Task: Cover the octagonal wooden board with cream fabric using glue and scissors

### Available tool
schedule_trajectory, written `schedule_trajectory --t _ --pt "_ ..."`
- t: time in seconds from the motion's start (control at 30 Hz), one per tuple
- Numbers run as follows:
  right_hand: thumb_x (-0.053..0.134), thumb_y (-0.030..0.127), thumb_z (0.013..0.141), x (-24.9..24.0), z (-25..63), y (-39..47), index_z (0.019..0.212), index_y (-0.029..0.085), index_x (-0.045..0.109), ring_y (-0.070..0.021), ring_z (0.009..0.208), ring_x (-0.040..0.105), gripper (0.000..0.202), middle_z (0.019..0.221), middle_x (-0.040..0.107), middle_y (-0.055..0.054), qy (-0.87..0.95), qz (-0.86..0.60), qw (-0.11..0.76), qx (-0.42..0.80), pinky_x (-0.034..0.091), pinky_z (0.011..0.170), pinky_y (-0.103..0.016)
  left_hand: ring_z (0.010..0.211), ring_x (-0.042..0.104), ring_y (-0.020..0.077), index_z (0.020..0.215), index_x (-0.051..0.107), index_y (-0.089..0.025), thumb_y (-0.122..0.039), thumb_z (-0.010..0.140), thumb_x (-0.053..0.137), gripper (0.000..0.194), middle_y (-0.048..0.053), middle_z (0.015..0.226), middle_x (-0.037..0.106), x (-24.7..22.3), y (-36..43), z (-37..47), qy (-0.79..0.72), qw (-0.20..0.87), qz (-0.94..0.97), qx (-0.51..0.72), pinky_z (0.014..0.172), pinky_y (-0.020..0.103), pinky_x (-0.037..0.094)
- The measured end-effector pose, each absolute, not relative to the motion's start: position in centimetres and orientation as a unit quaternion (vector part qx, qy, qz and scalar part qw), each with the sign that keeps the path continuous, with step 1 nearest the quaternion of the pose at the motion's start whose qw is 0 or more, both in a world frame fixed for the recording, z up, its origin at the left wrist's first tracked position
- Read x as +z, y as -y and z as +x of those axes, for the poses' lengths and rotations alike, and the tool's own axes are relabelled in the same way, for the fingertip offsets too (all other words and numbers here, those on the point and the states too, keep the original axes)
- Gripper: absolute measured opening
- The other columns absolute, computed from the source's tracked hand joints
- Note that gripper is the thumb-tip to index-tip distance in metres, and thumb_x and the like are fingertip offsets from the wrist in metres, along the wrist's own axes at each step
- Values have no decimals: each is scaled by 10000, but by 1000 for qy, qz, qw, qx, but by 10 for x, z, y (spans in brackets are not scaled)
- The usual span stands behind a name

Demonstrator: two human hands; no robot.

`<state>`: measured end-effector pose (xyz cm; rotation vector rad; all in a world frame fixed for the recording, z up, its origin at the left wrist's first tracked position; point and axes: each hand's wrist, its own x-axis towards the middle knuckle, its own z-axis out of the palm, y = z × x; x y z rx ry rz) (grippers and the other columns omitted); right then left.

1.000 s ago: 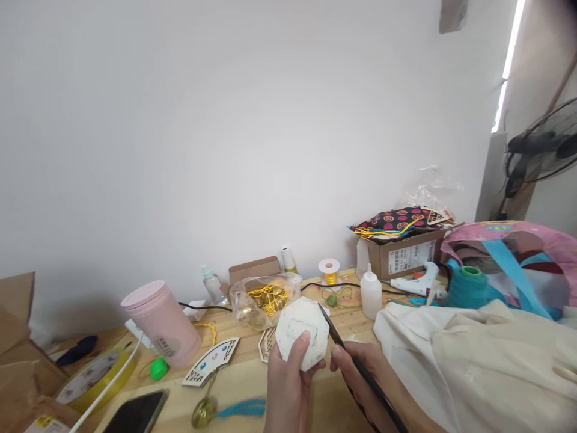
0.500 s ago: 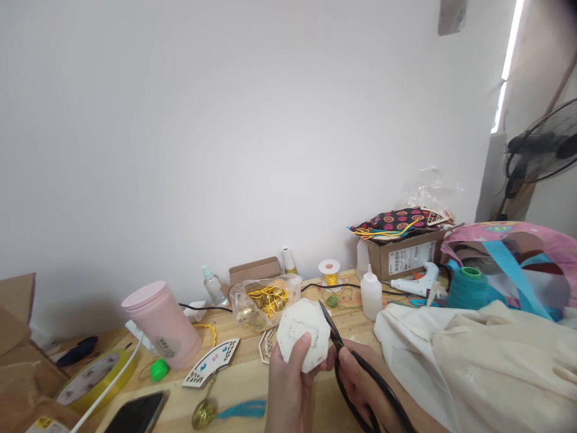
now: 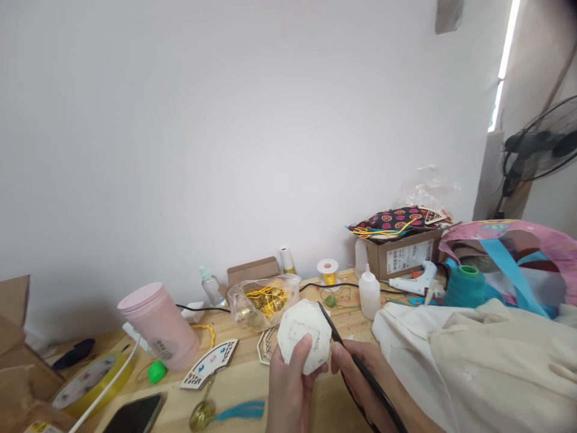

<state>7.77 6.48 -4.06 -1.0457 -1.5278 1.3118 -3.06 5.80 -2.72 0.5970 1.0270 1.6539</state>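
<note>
My left hand (image 3: 293, 379) is closed on a white octagonal piece (image 3: 305, 337), thumb flat across its face, where a faint rectangular outline shows. Black-handled scissors (image 3: 334, 329) are in my right hand (image 3: 360, 373), their dark blades pointing up along the right edge of the white piece. Whether the blades touch that edge I cannot tell. Behind my left hand an openwork wooden frame (image 3: 267, 347) lies partly hidden. A fan-shaped cutout (image 3: 210, 364) lies to the left, joined to a gold bell (image 3: 202, 415) with a blue ribbon (image 3: 241, 410).
Near the wall are a bag of gold bells (image 3: 264, 300), a yellow thread spool (image 3: 328, 273) and a white squeeze bottle (image 3: 370, 293). Cream cloth (image 3: 487, 355) covers the right side. At left stand a pink tumbler (image 3: 160, 325), yellow tape (image 3: 94, 382) and a phone (image 3: 135, 415).
The scissors have turned more edge-on, their handles drawn closer together. My right hand has shifted slightly. The white piece stays in my left hand, and the whole view has moved a little.
</note>
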Motion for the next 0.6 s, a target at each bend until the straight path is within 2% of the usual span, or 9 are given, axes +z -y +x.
schedule_trajectory --t 0.33,0.47,0.6 --pt "306 589 773 -37 77 -65 531 199 391 -82 402 239 466 418 251 64 628 -441 435 471 148 364 -218 530 542 95 929 570 -136 -218 616 675 340 16 704 626 -28 -58 -30 -424 532 252 688 432 184 435" --pt "315 570 774 -37 78 -67 506 197 355 -93 453 271 461 463 270 49 647 -443 428 451 198 410 -226 538 546 96 932 559 -133 -211 639 658 319 20 713 632 -28 -58 -31 -431 535 253 682 436 188 443" --pt "342 596 749 -38 77 -67 517 202 341 -84 432 238 457 458 251 59 628 -434 427 485 171 385 -223 545 554 93 942 543 -141 -190 650 645 313 15 721 640 -26 -59 -33 -438 529 245 684 434 178 452"
